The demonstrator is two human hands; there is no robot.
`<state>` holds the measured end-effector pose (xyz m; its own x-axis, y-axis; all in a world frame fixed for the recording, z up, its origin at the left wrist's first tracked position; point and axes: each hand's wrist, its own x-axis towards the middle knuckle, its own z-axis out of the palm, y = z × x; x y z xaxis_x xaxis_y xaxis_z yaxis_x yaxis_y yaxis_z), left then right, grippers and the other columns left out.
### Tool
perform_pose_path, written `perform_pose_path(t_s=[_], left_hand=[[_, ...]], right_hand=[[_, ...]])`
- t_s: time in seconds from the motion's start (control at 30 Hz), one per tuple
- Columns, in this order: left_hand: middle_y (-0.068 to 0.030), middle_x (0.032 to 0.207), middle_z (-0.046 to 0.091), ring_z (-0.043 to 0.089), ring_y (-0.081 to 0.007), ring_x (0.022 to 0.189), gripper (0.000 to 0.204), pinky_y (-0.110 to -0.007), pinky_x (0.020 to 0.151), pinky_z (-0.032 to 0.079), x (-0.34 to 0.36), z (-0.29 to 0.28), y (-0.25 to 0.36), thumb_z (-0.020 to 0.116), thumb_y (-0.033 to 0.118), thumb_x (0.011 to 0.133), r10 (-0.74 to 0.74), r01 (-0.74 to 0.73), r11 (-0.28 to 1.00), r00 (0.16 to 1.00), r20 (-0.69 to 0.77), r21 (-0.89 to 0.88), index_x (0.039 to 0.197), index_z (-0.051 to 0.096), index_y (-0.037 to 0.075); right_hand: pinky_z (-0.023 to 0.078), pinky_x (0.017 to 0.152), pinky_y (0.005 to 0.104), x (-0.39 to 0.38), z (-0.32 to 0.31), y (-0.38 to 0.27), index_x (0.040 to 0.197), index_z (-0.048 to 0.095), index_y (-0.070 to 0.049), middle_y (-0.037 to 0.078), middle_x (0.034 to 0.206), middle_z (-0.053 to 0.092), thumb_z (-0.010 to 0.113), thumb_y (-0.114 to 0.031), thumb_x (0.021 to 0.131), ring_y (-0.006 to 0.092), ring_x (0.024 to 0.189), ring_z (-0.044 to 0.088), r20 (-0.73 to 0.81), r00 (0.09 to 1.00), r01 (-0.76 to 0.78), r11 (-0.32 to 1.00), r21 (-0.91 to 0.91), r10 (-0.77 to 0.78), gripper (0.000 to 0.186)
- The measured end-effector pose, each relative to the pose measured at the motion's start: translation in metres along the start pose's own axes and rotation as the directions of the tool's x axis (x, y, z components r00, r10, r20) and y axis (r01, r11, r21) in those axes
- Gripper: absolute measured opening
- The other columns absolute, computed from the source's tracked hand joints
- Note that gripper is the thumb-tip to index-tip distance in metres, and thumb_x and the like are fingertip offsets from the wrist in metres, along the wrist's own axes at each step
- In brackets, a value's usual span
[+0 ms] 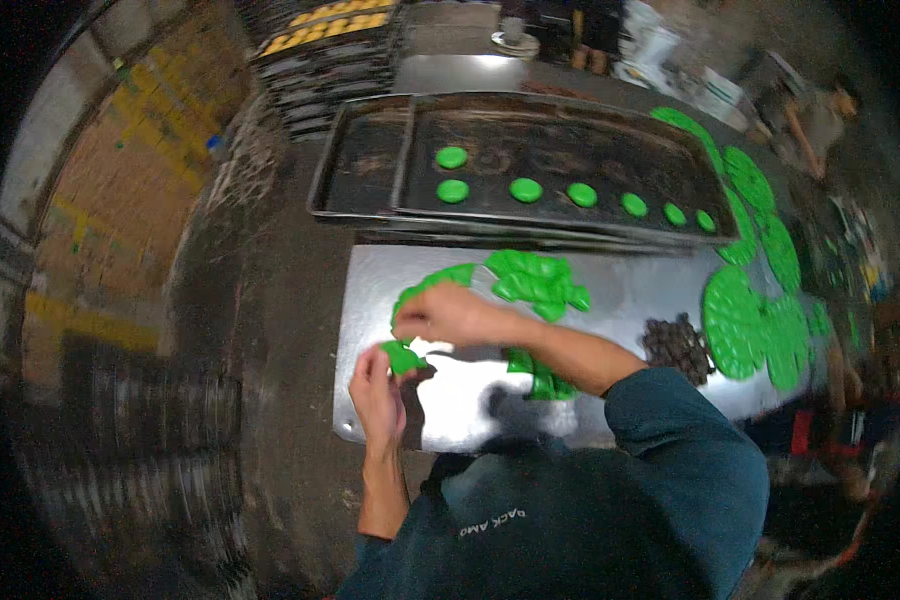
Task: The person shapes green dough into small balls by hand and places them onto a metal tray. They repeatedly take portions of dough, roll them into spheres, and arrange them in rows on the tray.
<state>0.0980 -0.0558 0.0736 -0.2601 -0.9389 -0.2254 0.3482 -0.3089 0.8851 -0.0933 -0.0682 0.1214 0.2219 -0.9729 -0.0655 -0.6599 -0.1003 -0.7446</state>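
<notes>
At the left of the steel table point(630, 400), my left hand point(375, 395) grips a piece of green dough point(403, 359) in closed fingers. Just above it, my right hand point(440, 315) reaches across with curled fingers beside a larger green dough piece point(450, 277); what is between those fingers is hidden. A heap of green pieces point(530, 277) lies beyond my right hand, with more point(550, 385) under my forearm. Further right are flattened green clusters point(730, 320) and a pile of small dark brown lumps point(675, 350). Behind, several green discs point(526, 190) sit on a stacked dark tray point(570, 140).
A rack of trays point(300, 90) with yellow pieces on top stands at the back left. More green sheets point(745, 185) lie right of the trays. A co-worker point(805, 125) is at the back right; another person's arm point(850, 510) shows at the lower right.
</notes>
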Motion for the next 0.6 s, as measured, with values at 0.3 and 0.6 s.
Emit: perform_pose_path(t_s=[0.3, 0.6], left_hand=[[0.0007, 0.061, 0.048, 0.042, -0.0073, 0.059, 0.033, -0.024, 0.052, 0.038, -0.026, 0.114, -0.027, 0.045, 0.023, 0.098, 0.514, -0.628, 0.682, 0.777, 0.364, 0.376, 0.071, 0.047, 0.005], [-0.0078, 0.092, 0.061, 0.060, -0.0133, 0.078, 0.027, -0.025, 0.066, 0.052, -0.030, 0.097, -0.110, 0.054, 0.016, 0.094, -0.399, 0.483, 0.875, 0.679, 0.617, 0.034, 0.112, 0.055, -0.004]], right_hand=[[0.038, 0.049, 0.0313, -0.103, 0.022, -0.032, 0.072, 0.059, 0.000, 0.010, 0.057, 0.052, 0.055, -0.031, 0.092, 0.0111, 0.054, 0.044, -0.710, 0.441, 0.073, 0.766, 0.639, 0.550, 0.037], [0.040, 0.090, 0.0447, -0.194, 0.100, 0.016, 0.100, 0.062, -0.012, 0.007, 0.112, 0.059, 0.059, -0.031, 0.082, 0.0265, 0.109, 0.053, -0.777, 0.629, -0.567, 0.667, -0.483, -0.028, 0.027]])
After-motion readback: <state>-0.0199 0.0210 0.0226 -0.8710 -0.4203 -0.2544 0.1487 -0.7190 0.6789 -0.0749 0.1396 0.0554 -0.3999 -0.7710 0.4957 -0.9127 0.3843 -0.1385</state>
